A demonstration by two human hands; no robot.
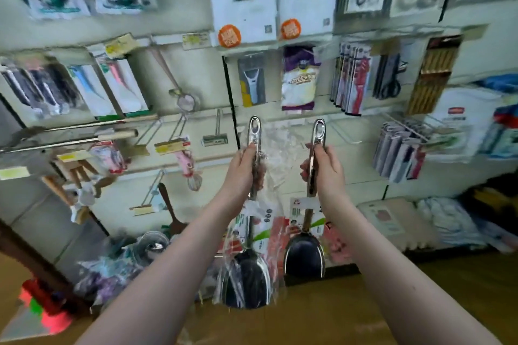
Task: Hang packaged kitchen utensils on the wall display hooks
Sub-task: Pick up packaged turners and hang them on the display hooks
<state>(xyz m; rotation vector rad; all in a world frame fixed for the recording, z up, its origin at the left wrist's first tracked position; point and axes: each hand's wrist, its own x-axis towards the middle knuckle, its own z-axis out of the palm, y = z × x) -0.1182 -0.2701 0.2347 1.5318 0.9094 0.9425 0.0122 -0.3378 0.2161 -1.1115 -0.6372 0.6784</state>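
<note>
We hold two spatulas up before the wall (pixel 196 87), one in each hand. The left hand (pixel 243 168) has its fingers curled round the handle of the left spatula (pixel 246 283), which is wrapped in loose clear film. The right hand (pixel 325 172) grips the handle of the right spatula (pixel 305 258), which carries a card label below the grip.

Both spatulas hang with their long axes close to upright, blades down and handles up. Each handle ends in a slotted hole (pixel 254 124) that stands clear above the fingers, so the part that must meet a hook lies just above each grip, toward the wall.

A hook (pixel 217 124) with a tag shows bare to the left of the left hand. What looks like a wire prong (pixel 346 134) runs just right of the right spatula's top, though blur leaves us unsure. We judge the right hand nearer to that prong and the left hand nearer to the tagged hook. Either way, the hole must be brought level with the hook's tip and slid along it. The film round the left spatula may cover its hole.
</note>
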